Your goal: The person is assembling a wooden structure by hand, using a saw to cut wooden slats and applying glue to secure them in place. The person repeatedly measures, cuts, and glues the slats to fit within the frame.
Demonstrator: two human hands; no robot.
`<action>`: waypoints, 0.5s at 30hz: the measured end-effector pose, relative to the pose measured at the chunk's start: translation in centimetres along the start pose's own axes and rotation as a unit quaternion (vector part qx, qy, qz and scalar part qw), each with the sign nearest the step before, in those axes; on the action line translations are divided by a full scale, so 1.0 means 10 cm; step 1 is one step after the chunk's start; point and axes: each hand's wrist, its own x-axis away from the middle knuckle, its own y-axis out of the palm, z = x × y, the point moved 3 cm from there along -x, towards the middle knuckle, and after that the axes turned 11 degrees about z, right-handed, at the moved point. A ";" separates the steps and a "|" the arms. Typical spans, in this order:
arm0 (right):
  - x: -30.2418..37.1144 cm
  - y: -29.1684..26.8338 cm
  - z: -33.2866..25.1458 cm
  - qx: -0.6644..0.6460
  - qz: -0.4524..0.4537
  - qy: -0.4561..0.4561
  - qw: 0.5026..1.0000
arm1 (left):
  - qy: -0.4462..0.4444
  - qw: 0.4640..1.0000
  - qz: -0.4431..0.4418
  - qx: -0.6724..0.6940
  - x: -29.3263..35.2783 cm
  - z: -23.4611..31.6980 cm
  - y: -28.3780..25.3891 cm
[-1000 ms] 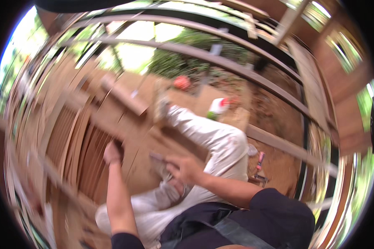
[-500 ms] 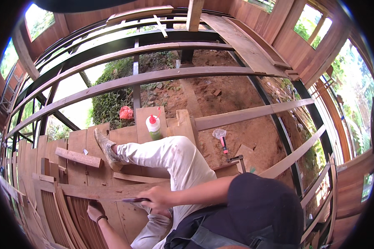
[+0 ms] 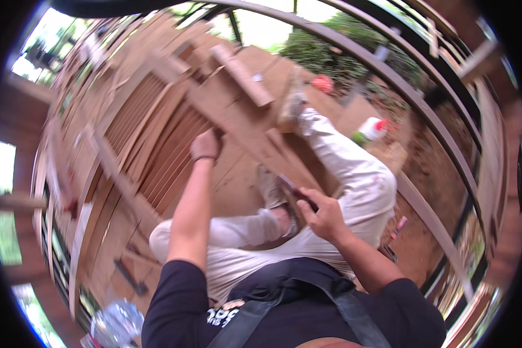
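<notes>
My left hand is closed in a fist at the edge of a long wooden plank, beside a slatted wooden panel. What its fingers hold, if anything, is hidden. Over my lap, my right hand grips a slim dark-handled tool, whose tip points toward the plank. Blur and size keep me from telling the tool's exact kind. The plank runs diagonally between the panel and my shoe. A thick wood block lies past it on the boards.
A squeeze bottle with a red cap stands beyond my bent knee, with a red-orange bundle farther off. Open joists cross bare soil on the right. At lower left lie a hammer and clear plastic bottles.
The view has swung left and turned, bringing the panel nearer the middle. My right hand with the tool has drawn back from the plank toward my lap. My left hand stays by the panel.
</notes>
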 end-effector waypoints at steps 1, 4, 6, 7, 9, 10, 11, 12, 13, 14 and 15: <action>-0.07 0.17 0.01 -0.002 0.010 -0.034 0.999 | -0.019 1.000 0.009 0.007 -0.02 -0.19 0.13; -0.27 0.31 0.04 -0.019 0.008 0.010 1.000 | -0.052 0.998 0.003 0.046 0.07 -0.05 -0.01; -0.23 0.29 0.05 -0.041 0.002 0.015 0.999 | -0.060 0.997 -0.003 0.047 0.18 -0.09 0.01; -0.20 0.27 0.04 -0.050 0.000 0.020 0.999 | -0.061 0.997 -0.003 0.050 0.18 -0.11 0.04; -0.12 0.13 0.06 -0.028 -0.009 0.021 0.999 | -0.061 0.997 -0.001 0.056 0.13 -0.16 0.08; -0.03 0.06 0.13 -0.030 -0.008 0.021 0.999 | -0.055 0.996 0.010 0.066 0.11 -0.15 0.08; 0.00 0.02 0.17 -0.033 -0.008 0.021 0.999 | -0.049 0.996 0.020 0.076 0.11 -0.15 0.08; -0.05 0.07 0.11 -0.016 -0.001 -0.006 1.000 | -0.042 0.995 0.029 0.087 0.12 -0.12 0.08; -0.13 0.18 0.10 -0.010 -0.001 -0.005 1.000 | -0.040 0.995 0.026 0.092 0.14 -0.05 0.03; -0.26 0.33 0.15 -0.004 -0.001 -0.005 1.000 | -0.038 0.994 0.023 0.097 0.15 0.02 -0.02; -0.38 0.49 0.13 -0.007 -0.003 -0.009 1.000 | -0.038 0.995 0.026 0.094 0.14 0.00 -0.12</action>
